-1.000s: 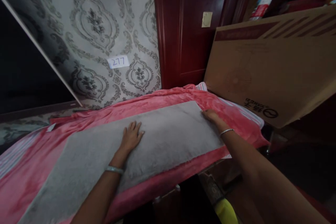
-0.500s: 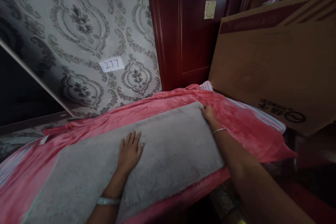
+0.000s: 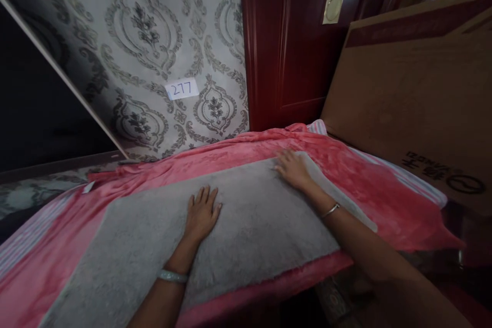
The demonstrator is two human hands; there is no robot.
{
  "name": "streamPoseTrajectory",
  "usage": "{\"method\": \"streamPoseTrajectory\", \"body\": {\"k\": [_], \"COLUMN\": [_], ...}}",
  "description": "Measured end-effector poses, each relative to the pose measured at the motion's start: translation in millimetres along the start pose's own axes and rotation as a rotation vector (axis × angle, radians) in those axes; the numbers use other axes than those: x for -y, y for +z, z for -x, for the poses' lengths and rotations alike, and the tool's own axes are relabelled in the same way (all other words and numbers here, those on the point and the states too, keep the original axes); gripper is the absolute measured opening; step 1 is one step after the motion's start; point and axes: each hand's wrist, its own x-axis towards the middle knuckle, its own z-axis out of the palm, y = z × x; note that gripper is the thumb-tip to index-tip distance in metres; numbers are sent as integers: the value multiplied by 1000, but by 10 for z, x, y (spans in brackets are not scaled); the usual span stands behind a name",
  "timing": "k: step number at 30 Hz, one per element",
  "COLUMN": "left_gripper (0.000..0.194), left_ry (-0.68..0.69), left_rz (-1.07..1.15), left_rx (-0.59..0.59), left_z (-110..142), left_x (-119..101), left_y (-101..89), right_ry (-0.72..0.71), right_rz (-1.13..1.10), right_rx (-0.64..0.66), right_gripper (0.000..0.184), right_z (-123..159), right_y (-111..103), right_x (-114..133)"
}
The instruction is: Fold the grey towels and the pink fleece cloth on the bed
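A grey plush cloth (image 3: 253, 230), like a mat or small blanket, lies spread lengthwise over a pink blanket (image 3: 334, 164). My left hand (image 3: 202, 215) rests flat on the cloth's middle, fingers stretched out and slightly apart. Near the cloth's far right corner is my right hand (image 3: 292, 170), its fingers spread and a little blurred, with nothing gripped in them. My right forearm crosses over the cloth's right end and hides part of its near right side.
Behind the bed stand a patterned wall with a paper marked 277 (image 3: 182, 88) and a dark red wooden panel (image 3: 295, 51). A large cardboard box (image 3: 415, 97) leans at the right. A dark panel (image 3: 46, 92) is at the left.
My right hand has let go of the cloth's corner and opened, moving slightly left onto it. The cloth's right end now reaches further right. My left hand stays flat; the view has shifted left.
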Motion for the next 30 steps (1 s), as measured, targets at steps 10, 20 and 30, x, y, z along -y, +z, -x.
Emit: {"method": "streamPoseTrajectory", "body": {"k": [10,20,30], "left_gripper": [56,60,65], "left_ry": [-11,-2,69], "left_rz": [1,58,159], "left_rx": [35,75,247], "left_z": [15,62,-59], "left_x": [-28,-22,712], "left_y": [-32,-11,-72], "right_ry": [-25,227,157], "right_rz": [62,112,36], "right_rx": [244,140,58], "right_gripper": [62,66,75], "right_z": [-84,-27,-37], "right_y": [261,274,507], "right_x": [8,-101,-320]}}
